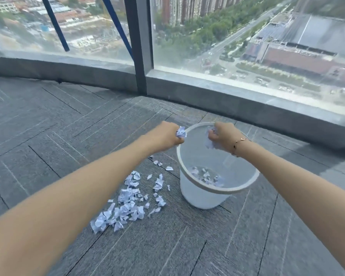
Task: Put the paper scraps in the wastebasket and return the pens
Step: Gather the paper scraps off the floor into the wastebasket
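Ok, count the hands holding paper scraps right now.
2. The left hand grips crumpled white paper scraps at the round white plastic wastebasket's rim; the right hand holds more over its opening.

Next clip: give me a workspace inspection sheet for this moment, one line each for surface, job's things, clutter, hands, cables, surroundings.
Surface: grey patterned carpet tiles.
Job's things: white plastic mesh wastebasket upright, some scraps inside; pile of torn white paper scraps on the carpet to its left; pens not seen.
Clutter: nothing seen.
Hands: left hand grips a wad of scraps at the basket's rim; right hand, thin bracelet on the wrist, grips scraps over the opening.
Cables: nothing seen.
Surroundings: floor-to-ceiling window with a dark frame, city far below.
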Available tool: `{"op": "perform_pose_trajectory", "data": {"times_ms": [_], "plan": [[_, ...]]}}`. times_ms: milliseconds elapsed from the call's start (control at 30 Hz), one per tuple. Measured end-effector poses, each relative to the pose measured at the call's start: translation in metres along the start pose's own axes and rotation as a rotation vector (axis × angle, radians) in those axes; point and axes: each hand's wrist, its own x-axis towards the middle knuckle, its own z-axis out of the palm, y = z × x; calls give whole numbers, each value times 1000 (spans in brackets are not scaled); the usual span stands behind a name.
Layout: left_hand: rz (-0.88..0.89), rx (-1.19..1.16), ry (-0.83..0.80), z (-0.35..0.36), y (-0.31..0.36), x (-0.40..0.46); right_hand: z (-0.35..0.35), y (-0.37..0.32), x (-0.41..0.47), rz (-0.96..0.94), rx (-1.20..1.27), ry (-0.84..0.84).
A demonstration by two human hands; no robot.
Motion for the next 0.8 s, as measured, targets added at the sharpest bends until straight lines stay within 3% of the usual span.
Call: {"op": "perform_pose_trajectory", "data": {"times_ms": [200,433,633,800], "plan": [[71,-14,-73,40,57,38,9,46,-10,118,79,-63],[-52,-38,-183,94,58,65,30,63,-3,281,256,-152],[-38,0,-176,108,43,77,48,65,-1,170,199,-189],[-13,-29,-195,108,41,81,47,60,0,187,185,-233]]}}
